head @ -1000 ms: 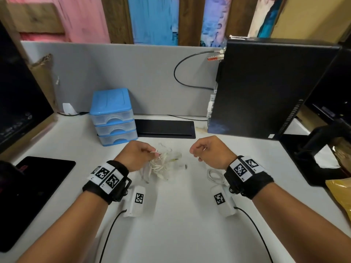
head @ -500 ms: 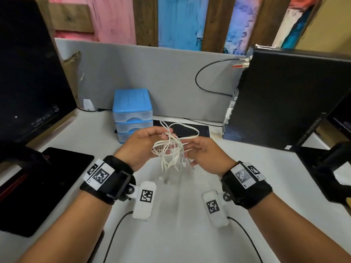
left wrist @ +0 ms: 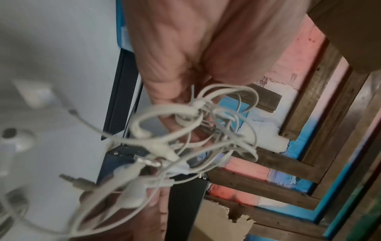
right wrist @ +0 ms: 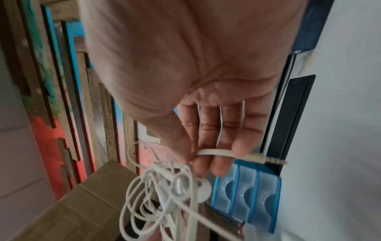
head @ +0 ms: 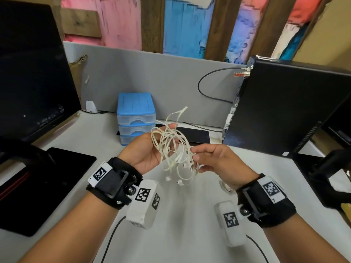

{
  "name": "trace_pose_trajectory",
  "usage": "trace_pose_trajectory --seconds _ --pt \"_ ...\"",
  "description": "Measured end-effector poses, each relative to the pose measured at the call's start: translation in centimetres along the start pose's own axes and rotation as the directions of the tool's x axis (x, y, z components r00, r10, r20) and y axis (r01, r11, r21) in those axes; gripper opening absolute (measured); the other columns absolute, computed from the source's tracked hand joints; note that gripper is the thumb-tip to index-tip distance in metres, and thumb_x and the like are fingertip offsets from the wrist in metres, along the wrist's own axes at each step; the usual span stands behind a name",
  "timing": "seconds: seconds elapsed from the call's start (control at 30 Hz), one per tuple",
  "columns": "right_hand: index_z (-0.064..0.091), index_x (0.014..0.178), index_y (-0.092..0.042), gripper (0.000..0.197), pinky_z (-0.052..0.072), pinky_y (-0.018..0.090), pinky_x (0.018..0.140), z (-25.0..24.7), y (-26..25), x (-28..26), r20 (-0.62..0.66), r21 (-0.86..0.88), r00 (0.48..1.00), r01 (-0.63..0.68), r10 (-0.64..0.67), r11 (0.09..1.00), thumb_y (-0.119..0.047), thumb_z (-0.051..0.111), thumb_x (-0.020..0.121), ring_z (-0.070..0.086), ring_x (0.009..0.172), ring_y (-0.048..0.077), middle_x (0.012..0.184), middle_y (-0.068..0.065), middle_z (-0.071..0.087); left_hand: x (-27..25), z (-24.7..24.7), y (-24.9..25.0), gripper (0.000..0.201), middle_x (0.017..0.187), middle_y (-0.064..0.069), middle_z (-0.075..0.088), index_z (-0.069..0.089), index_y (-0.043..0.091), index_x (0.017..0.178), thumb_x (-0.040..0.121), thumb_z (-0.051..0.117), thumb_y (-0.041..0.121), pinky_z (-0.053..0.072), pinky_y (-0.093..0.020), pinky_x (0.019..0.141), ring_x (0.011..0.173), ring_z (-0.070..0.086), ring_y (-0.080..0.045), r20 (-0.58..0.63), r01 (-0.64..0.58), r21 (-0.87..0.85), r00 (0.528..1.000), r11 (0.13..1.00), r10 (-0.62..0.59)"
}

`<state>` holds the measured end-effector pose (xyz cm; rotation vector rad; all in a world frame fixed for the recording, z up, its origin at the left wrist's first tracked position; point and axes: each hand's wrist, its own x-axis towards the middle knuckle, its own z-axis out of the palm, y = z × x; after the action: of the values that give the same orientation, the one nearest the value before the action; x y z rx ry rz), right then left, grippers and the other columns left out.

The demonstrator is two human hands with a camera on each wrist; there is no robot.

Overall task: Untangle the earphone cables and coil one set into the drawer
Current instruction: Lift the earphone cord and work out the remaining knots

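A tangle of white earphone cables (head: 173, 149) hangs in the air between my two hands, above the white desk (head: 180, 224). My left hand (head: 146, 150) grips the upper left of the bundle (left wrist: 195, 130), palm toward me. My right hand (head: 214, 158) pinches a flat cable strand near its jack plug (right wrist: 270, 160) between thumb and fingers. Earbuds (head: 179, 182) dangle from the bottom of the tangle. A blue-topped unit of three clear drawers (head: 135, 118) stands behind the hands, all drawers shut; the right wrist view also shows the drawer unit (right wrist: 247, 197).
A black computer tower (head: 284, 111) stands at the right, with a black flat pad (head: 195, 135) between it and the drawers. A dark monitor (head: 32, 73) and a black tablet (head: 43, 183) lie to the left. A grey partition (head: 152, 82) closes the back.
Both hands lifted the tangled cables off the desk and brought them together in the air. The loops now spread wider and a cable end sticks up above the bundle.
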<state>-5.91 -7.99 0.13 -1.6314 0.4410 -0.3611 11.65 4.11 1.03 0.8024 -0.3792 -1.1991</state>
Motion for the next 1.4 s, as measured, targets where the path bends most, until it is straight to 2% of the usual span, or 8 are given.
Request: trace_pose_trajectory --seconds 0.27,0.4,0.53,0.67,0.87,1.0,1.2,1.4 --pt "0.073 0.1 -0.011 0.013 0.051 0.026 0.061 1.2 -0.2 0.2 -0.09 -0.058 0.995 0.048 -0.053 0.997 -0.006 0.068 0.088 0.067 0.08 0.019 0.091 0.011 0.075 -0.6 1.0 0.5 0.019 0.076 -0.008 0.058 0.066 0.005 0.1 0.088 0.052 0.009 0.059 -0.032 0.055 0.063 0.068 -0.022 0.052 0.071 -0.148 0.997 0.986 -0.063" --pt "0.074 0.083 -0.015 0.008 0.049 0.026 0.064 2.0 -1.0 -0.1 -0.4 -0.12 0.863 0.285 -0.309 0.951 -0.008 0.071 0.086 0.064 0.078 0.01 0.084 0.0 0.074 -0.3 0.5 0.1 0.025 0.086 -0.008 0.064 0.072 0.007 0.103 0.089 0.052 0.009 0.059 -0.028 0.065 0.071 0.063 -0.017 -0.026 0.024 -0.097 0.999 0.995 -0.026" --pt "0.074 0.071 -0.01 0.012 0.046 0.019 0.061 2.9 -2.3 -1.0 -0.334 -0.241 0.861 0.316 -0.384 0.918 -0.017 0.079 0.079 0.059 0.064 0.016 0.069 0.001 0.071 -0.3 0.5 0.1 0.024 0.083 -0.007 0.065 0.073 0.008 0.102 0.092 0.052 0.009 0.056 -0.03 0.079 0.072 0.061 -0.016 -0.055 0.007 -0.119 0.998 0.993 -0.013" --pt "0.073 0.079 -0.02 0.016 0.041 0.014 0.055 4.0 -1.4 -0.8 -0.339 -0.363 0.878 0.208 -0.337 0.908 -0.026 0.086 0.071 0.055 0.061 0.01 0.077 -0.002 0.068 -0.4 0.9 -0.1 0.02 0.082 -0.004 0.062 0.077 0.009 0.088 0.075 0.063 0.013 0.056 -0.026 0.068 0.072 0.058 -0.013 -0.031 -0.001 -0.071 1.0 0.997 -0.001" --pt "0.075 0.083 -0.024 0.007 0.042 0.011 0.058 4.1 -1.1 -0.8 -0.33 -0.439 0.848 0.252 -0.415 0.862 -0.02 0.079 0.079 0.058 0.068 0.007 0.081 -0.01 0.068 -1.1 2.3 -0.3 0.016 0.069 -0.008 0.065 0.064 0.003 0.089 0.087 0.05 0.009 0.06 -0.03 0.054 0.06 0.072 -0.024 0.055 0.047 -0.098 0.998 0.994 -0.042" --pt "0.072 0.076 -0.019 0.009 0.041 0.014 0.056 3.5 -1.1 -0.8 -0.356 -0.358 0.849 0.263 -0.391 0.896 -0.014 0.076 0.082 0.057 0.067 0.005 0.075 -0.009 0.069 -0.6 1.0 -0.6 0.022 0.081 -0.006 0.062 0.067 0.01 0.107 0.096 0.048 0.011 0.058 -0.027 0.067 0.067 0.063 -0.015 -0.003 0.071 -0.081 0.997 0.994 -0.072" --pt "0.068 0.081 -0.003 0.007 0.046 0.015 0.056 2.8 -1.1 -1.4 -0.341 -0.174 0.889 0.259 -0.305 0.95 -0.006 0.073 0.084 0.058 0.063 0.011 0.072 0.008 0.067 -0.3 0.9 -1.2 0.023 0.08 -0.009 0.062 0.065 0.01 0.113 0.095 0.05 0.012 0.057 -0.027 0.064 0.064 0.061 -0.016 0.019 0.145 -0.094 0.989 0.985 -0.144" --pt "0.064 0.082 0.002 0.01 0.04 0.023 0.04 2.1 -1.2 -1.6 -0.385 -0.029 0.9 0.21 -0.205 0.977 -0.003 0.072 0.084 0.057 0.052 0.012 0.068 0.013 0.064 -1.1 1.1 -0.7 0.063 0.098 -0.019 0.067 0.064 0.002 0.119 0.076 0.075 0.047 0.057 -0.038 0.075 0.085 0.065 -0.027 0.114 0.145 -0.019 0.983 0.989 -0.142"
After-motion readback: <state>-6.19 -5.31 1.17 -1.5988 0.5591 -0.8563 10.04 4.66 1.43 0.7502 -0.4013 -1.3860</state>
